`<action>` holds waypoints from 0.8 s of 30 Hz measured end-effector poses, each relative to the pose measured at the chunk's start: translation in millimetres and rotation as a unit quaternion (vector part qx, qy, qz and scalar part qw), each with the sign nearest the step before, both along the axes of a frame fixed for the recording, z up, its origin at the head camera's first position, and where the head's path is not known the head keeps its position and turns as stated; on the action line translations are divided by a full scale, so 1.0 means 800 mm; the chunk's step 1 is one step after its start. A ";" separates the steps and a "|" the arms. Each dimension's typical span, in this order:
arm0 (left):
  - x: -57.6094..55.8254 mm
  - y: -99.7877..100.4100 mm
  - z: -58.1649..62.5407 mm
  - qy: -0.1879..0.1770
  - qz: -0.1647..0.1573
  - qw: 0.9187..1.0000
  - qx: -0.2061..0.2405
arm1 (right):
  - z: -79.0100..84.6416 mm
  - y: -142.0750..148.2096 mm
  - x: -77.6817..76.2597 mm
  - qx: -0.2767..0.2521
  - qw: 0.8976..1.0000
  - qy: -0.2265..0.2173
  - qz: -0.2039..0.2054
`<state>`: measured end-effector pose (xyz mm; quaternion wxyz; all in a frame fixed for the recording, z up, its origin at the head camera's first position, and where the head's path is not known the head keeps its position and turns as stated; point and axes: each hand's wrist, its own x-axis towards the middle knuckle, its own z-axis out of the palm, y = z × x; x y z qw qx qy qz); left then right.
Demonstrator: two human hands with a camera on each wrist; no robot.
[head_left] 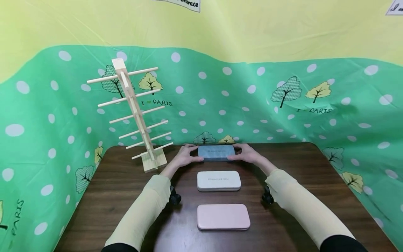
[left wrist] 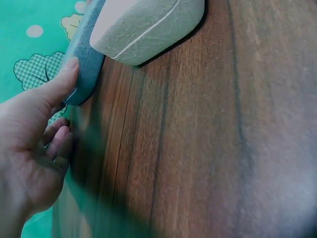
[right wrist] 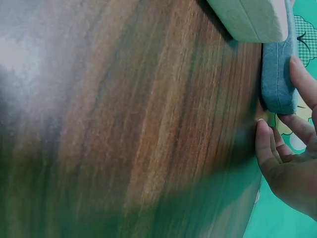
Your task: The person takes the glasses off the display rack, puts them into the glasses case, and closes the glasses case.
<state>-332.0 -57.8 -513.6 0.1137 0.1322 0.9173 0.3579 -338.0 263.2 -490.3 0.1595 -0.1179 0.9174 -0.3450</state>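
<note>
A blue glasses case (head_left: 216,154) lies at the far edge of the table, its long side facing me. My left hand (head_left: 184,156) holds its left end, thumb on the near side and fingers reaching behind. At the opposite end my right hand (head_left: 247,154) grips it in the same way. Seen from the left wrist, the left thumb lies on top of the blue case (left wrist: 85,62) near its corner. The right wrist view has the right thumb on the blue case (right wrist: 277,82), with other fingers at its end. Just nearer sits a white glasses case (head_left: 218,181).
Closest to me on the brown wooden table (head_left: 283,224) is a pink glasses case (head_left: 223,217), in line with the other two. A wooden rack (head_left: 135,112) with several pegs stands left of my left hand. A green and yellow printed cloth (head_left: 220,94) hangs behind.
</note>
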 end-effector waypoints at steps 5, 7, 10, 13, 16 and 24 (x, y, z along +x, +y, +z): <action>0.009 -0.003 0.005 -0.011 -0.018 1.000 0.012 | -0.001 0.002 0.009 -0.004 1.000 0.022 0.001; 0.013 -0.004 0.007 -0.014 -0.025 1.000 0.008 | -0.003 0.002 0.013 -0.005 0.999 0.032 -0.003; 0.019 -0.005 0.011 -0.024 -0.036 0.999 0.001 | -0.003 0.002 0.018 -0.003 0.999 0.047 -0.005; 0.026 -0.005 0.016 -0.034 -0.044 0.998 -0.002 | -0.001 0.002 0.022 0.002 0.998 0.061 -0.005; 0.034 -0.005 0.021 -0.040 -0.045 0.998 0.006 | 0.002 0.003 0.026 0.009 0.998 0.067 -0.003; 0.061 -0.008 0.036 -0.040 -0.056 0.998 0.010 | 0.013 0.006 0.047 0.024 0.998 0.051 0.011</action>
